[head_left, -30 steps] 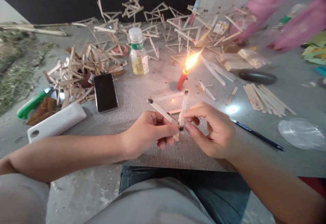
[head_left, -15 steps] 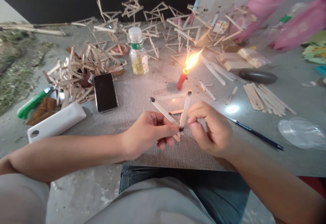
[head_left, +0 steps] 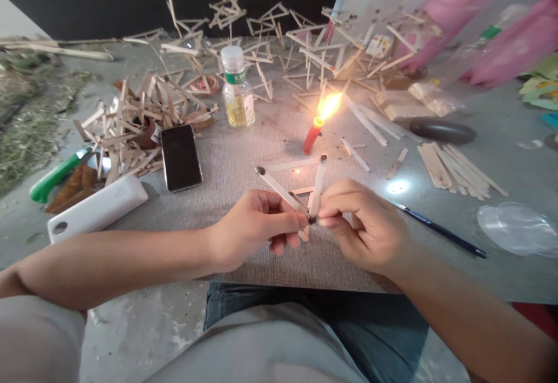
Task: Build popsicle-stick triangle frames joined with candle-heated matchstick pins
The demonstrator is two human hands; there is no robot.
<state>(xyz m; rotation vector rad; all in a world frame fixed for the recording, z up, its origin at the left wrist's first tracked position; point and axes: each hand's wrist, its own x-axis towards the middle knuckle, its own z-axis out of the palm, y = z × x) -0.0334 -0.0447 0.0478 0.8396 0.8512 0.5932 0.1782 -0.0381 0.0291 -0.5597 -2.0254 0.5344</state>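
Observation:
A small frame of flat wooden craft sticks (head_left: 282,190), with dark blobs at its joints, is held just over the table in front of me. My left hand (head_left: 261,226) pinches one of its sticks near the lower joint, thumb on top. Close on the right, my right hand (head_left: 361,226) is closed, thumb and forefinger pressed together at that same dark joint. Its fingertips partly cover the joint. Beyond the frame a red candle (head_left: 313,136) burns upright, its flame leaning right.
A bottle of yellow liquid (head_left: 238,95), a phone (head_left: 181,157), a white power bank (head_left: 98,206) and a heap of sticks (head_left: 126,121) lie left. Right are loose sticks (head_left: 453,165), a dark pen (head_left: 440,231) and clear plastic discs (head_left: 514,229). Stick structures (head_left: 305,52) stand behind.
My right hand has moved slightly left and its thumb and forefinger have closed at the frame's lower joint. The left hand stays in place.

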